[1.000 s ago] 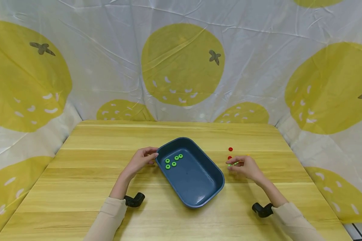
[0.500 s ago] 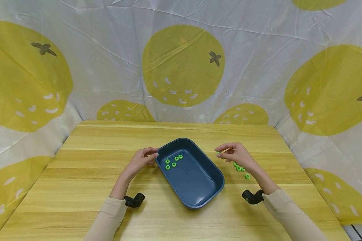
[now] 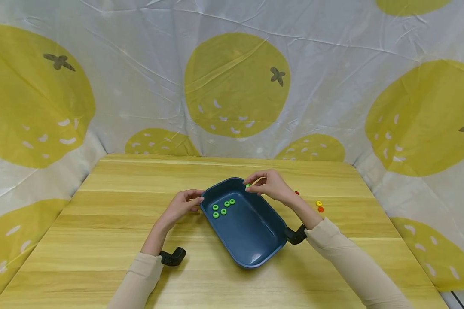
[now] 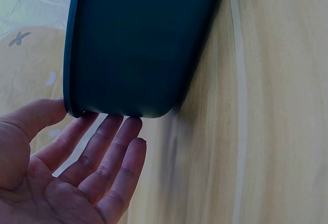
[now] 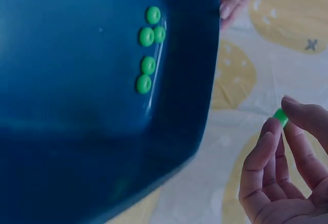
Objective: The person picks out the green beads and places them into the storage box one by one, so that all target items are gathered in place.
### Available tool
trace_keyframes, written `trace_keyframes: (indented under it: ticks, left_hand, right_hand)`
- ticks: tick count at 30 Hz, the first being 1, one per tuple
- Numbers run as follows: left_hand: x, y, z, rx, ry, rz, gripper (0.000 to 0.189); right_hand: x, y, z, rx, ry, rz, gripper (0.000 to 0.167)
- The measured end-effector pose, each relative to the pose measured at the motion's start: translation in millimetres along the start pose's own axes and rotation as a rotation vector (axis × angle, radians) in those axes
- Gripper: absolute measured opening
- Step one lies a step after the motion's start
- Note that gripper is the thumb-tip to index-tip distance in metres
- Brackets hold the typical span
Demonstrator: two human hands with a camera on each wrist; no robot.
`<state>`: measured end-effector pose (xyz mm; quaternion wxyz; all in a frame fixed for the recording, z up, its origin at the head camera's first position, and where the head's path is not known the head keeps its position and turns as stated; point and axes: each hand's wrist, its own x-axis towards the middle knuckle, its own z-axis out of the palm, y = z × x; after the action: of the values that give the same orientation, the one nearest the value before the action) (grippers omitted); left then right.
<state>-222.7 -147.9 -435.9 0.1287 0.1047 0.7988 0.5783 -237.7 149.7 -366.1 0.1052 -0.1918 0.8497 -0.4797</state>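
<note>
A dark blue rectangular basin [image 3: 243, 231] sits at an angle on the table, with several small green rings [image 3: 223, 211] near its far left end. My left hand [image 3: 181, 207] holds the basin's left corner; in the left wrist view its thumb is at the rim and its fingertips touch the outer wall. My right hand [image 3: 271, 185] pinches one green ring [image 5: 280, 117] between thumb and fingertips, above the basin's far corner. Right of the basin, a yellow ring [image 3: 319, 204] and an orange-red ring [image 3: 321, 209] lie on the table. A red ring [image 3: 296, 193] is partly hidden by the right forearm.
The wooden table [image 3: 131, 180] extends around the basin. A white cloth with yellow fruit prints [image 3: 236, 86] hangs behind and at both sides. The right wrist's black camera mount [image 3: 295, 235] overlaps the basin's right edge in the head view.
My right hand has left the loose rings at the right and moved left with a green ring to the basin's far corner. The left hand and basin have stayed put.
</note>
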Motion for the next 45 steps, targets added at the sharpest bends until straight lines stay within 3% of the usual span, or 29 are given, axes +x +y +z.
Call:
trace_keyframes:
  ticks: [10, 18, 31, 45]
  left_hand:
    - [-0.2, -0.7, -0.3, -0.013, -0.01, 0.004, 0.039]
    - [1.3, -1.0, -0.4, -0.009, -0.016, 0.011, 0.039]
    - [1.4, -1.3, -1.2, -0.016, -0.014, 0.017, 0.04]
    - [0.0, 1.0, 0.9, -0.011, -0.003, -0.008, 0.039]
  right_hand:
    - [35.4, -3, 34, -0.039, -0.06, -0.082, 0.02]
    - [51.7, 2, 58, -0.18, -0.063, -0.178, 0.017]
    - [60.4, 15, 86, -0.345, -0.104, -0.113, 0.015]
    - [61.0, 20, 101, -0.502, -0.088, -0.086, 0.015]
